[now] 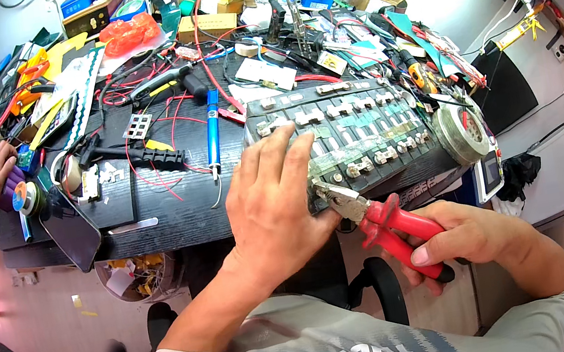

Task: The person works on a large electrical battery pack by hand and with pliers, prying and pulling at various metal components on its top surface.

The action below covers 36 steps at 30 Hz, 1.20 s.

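Observation:
A dark battery pack (pixel 403 122) lies at the table's near edge, with rows of metal terminals and clear tape along its top. Over its left end my left hand (pixel 264 205) is closed, fingers on top and thumb low at the near side. My right hand (pixel 466 231) grips a pair of pliers (pixel 400 227) with red handles. The metal jaws meet the pack's near left corner, beside a terminal; what lies between them is too small to make out.
Left of the pack stands a blue pen-shaped tool (pixel 213 131). A wire spool (pixel 460 133) sits at its right end. Tangled wires and tools cover the table's back. At far left are a co-worker's hand (pixel 0 174) and a black phone (pixel 71 230). A waste bin (pixel 109 279) stands below.

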{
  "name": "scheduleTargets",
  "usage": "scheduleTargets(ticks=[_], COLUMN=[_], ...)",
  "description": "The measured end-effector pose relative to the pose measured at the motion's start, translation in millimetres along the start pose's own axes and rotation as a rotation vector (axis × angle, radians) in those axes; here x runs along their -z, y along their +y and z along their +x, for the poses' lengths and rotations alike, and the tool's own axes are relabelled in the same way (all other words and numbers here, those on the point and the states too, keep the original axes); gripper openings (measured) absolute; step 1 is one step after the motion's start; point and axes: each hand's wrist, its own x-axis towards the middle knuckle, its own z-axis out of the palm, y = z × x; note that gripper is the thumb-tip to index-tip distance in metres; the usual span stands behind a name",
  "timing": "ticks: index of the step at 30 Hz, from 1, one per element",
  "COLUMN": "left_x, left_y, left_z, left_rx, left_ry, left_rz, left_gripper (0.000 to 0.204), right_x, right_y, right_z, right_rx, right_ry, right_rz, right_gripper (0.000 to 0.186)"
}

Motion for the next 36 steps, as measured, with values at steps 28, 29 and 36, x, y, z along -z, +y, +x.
scheduleTargets(ticks=[28, 29, 36], left_x=[-10, -10, -10], left_y=[-3, -3, -3], left_z=[-11, -11, -8], left_rx=[0.106, 0.106, 0.092], left_ry=[0.012, 0.014, 0.025], left_rz=[-0.159, -0.153, -0.126], left_gripper=[0.106, 0.106, 0.101], right_x=[-20, -22, -8], right_y=[26, 27, 9], right_z=[10, 11, 1], right_rx=[0.15, 0.137, 0.054], right_ry=[0.168, 0.189, 0.119], right_rz=[-0.113, -0.11, -0.065], right_gripper=[0.02, 0.02, 0.026])
